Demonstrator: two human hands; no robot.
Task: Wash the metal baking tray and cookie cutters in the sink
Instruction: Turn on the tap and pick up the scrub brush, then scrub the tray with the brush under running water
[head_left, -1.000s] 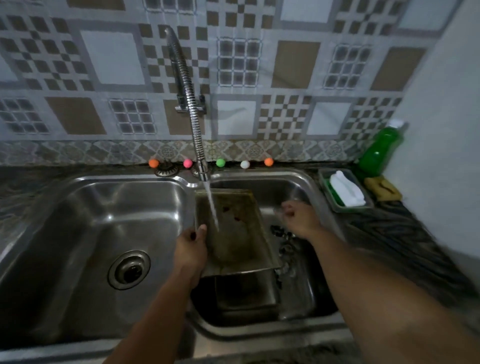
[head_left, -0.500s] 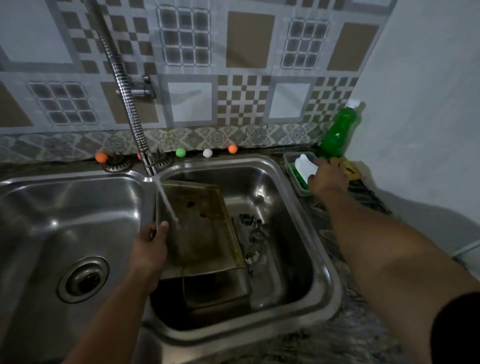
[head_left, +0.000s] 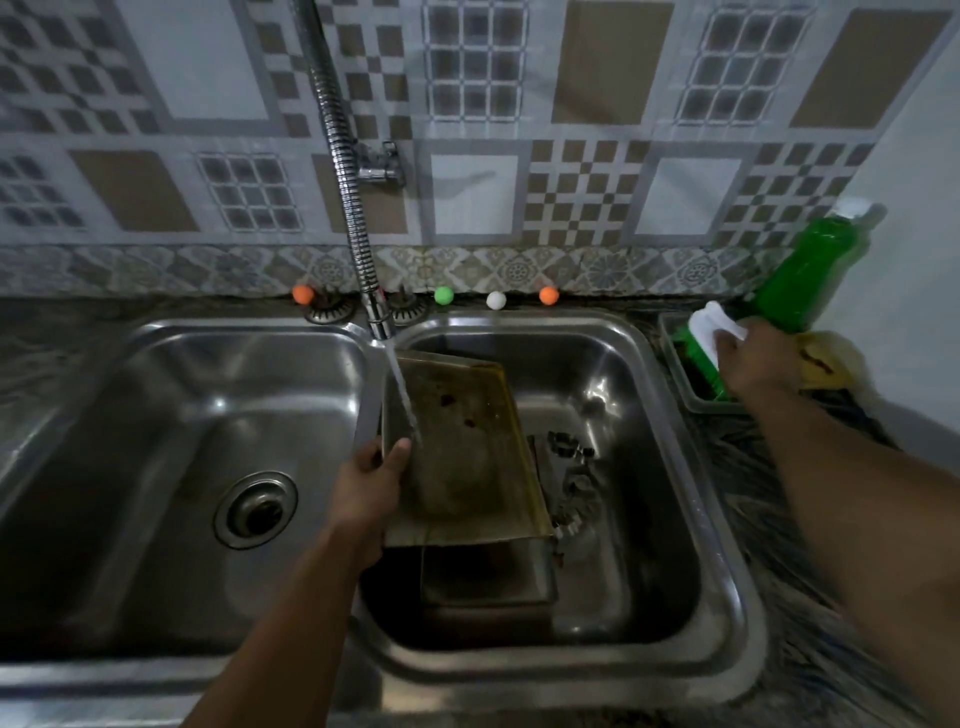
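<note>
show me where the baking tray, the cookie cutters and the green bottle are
baking tray (head_left: 467, 457), head view, middle of its stained face.
cookie cutters (head_left: 571, 457), head view, on the pile in the right basin.
green bottle (head_left: 800, 275), head view, its body.

My left hand (head_left: 371, 486) grips the left edge of the baking tray (head_left: 467, 457), thumb lying over its inner face, fingers curled behind it, forearm running back toward me. My right arm stretches far out to the right, and my right hand (head_left: 756, 358) is curled down over the white-and-green brush (head_left: 709, 338), knuckles up, fingers wrapped on its white top.
</note>
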